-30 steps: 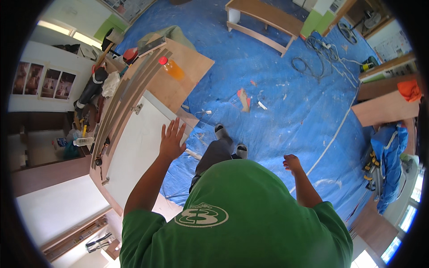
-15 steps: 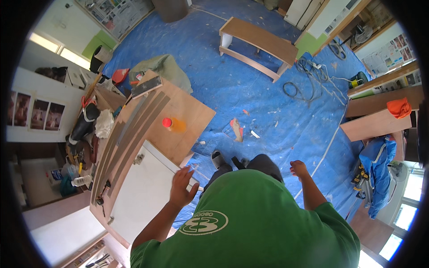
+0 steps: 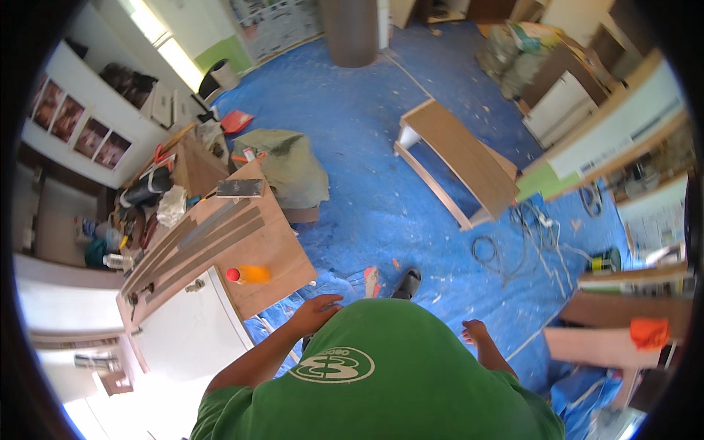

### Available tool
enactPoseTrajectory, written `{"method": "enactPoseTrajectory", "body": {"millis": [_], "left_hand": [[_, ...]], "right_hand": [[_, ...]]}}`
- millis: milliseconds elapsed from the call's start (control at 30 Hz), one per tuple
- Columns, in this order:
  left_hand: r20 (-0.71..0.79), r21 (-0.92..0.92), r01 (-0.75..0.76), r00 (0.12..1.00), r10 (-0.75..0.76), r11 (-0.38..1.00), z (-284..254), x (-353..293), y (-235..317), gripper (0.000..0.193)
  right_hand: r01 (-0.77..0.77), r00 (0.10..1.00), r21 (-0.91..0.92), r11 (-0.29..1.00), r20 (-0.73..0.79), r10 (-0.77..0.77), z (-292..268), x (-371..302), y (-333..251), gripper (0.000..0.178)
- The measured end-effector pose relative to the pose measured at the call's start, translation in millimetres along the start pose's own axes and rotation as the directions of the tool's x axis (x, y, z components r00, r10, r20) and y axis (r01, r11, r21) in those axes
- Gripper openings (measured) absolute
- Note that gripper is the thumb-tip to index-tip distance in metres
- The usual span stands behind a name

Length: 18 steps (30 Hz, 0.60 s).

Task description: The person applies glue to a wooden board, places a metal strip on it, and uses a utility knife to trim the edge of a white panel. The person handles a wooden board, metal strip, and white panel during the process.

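Note:
My left hand (image 3: 317,312) hangs in front of my green shirt, its fingers loosely stretched and holding nothing. The plywood worktop (image 3: 286,282) lies just beyond it to the left, apart from the hand. A bottle of orange liquid with a red cap (image 3: 253,275) is on that worktop; I cannot tell whether it stands or lies. Out to my right, my right hand (image 3: 474,333) hangs over the blue sheet with half-curled fingers and nothing in it. One dark shoe (image 3: 408,283) shows ahead of my body.
Long thin strips (image 3: 213,253) and a white panel (image 3: 187,323) lie on the worktop. A low wooden bench (image 3: 462,150) stands ahead to the right. Coiled cables (image 3: 532,235) lie on the blue sheet (image 3: 367,147). Boards with an orange cloth (image 3: 649,334) are at the right.
My view has turned and I have stepped forward; the worktop and bottle now appear lower and farther left, the bench lower and farther right. Both hands have swung and remain empty.

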<state>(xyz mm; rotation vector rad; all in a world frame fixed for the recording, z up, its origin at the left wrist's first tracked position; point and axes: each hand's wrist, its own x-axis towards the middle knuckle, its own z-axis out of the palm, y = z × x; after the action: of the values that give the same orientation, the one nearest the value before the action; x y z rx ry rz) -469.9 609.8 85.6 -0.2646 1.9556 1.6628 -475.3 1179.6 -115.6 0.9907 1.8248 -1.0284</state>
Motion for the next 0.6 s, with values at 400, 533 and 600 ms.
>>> {"method": "enactPoseTrajectory", "body": {"millis": [400, 533, 600], "left_hand": [[-0.311, 0.065, 0.039, 0.950, -0.017, 0.997, 1.6, 133.1, 150.5, 0.040], [-0.349, -0.119, -0.102, 0.936, 0.054, 0.988, -25.7, 212.2, 162.4, 0.041], [-0.397, -0.251, -0.284, 0.902, 0.169, 0.925, -40.3, 261.5, 162.5, 0.043]], "right_hand": [[0.326, 0.945, 0.105, 0.940, -0.019, -0.326, -89.0, 94.2, -307.8, 0.019], [0.443, 0.890, -0.059, 0.894, 0.143, -0.432, -48.2, 102.0, -409.8, 0.025], [0.574, 0.813, -0.140, 0.807, 0.211, -0.542, -42.9, 106.1, -457.5, 0.026]]}}
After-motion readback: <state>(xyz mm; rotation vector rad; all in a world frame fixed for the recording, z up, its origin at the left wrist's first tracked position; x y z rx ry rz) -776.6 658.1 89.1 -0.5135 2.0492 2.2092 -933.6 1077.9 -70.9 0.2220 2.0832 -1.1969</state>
